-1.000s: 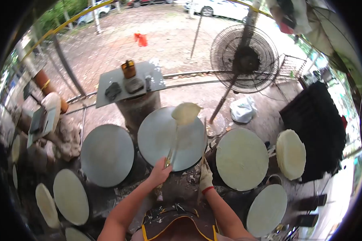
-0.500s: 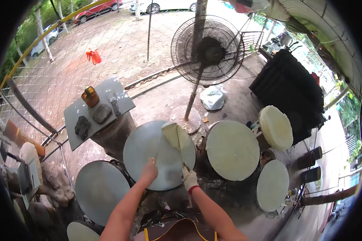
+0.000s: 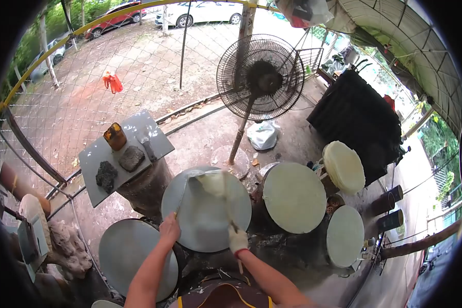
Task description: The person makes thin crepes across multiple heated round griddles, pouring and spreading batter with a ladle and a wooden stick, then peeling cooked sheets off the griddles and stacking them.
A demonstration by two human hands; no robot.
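While my left grip (image 3: 170, 228) is curled round a thin handle (image 3: 177, 209), the pale dough (image 3: 210, 184) sits over the plate (image 3: 197, 226) at its far side; blur hides whether they touch. I judge it light, soft, sticky and easily torn, best borne from beneath, not pinched. My gloved right grip (image 3: 237, 238) is wrapped round a stick (image 3: 230, 215), by the plate's near right edge.

We seem to be in an open-air cooking shed: round griddles (image 3: 204, 231) surround us, thin flatbreads (image 3: 343, 168) are stacked nearby, a fan (image 3: 264, 77) faces us, and a curved roof (image 3: 421, 56) and wire fence (image 3: 154, 59) border the yard.
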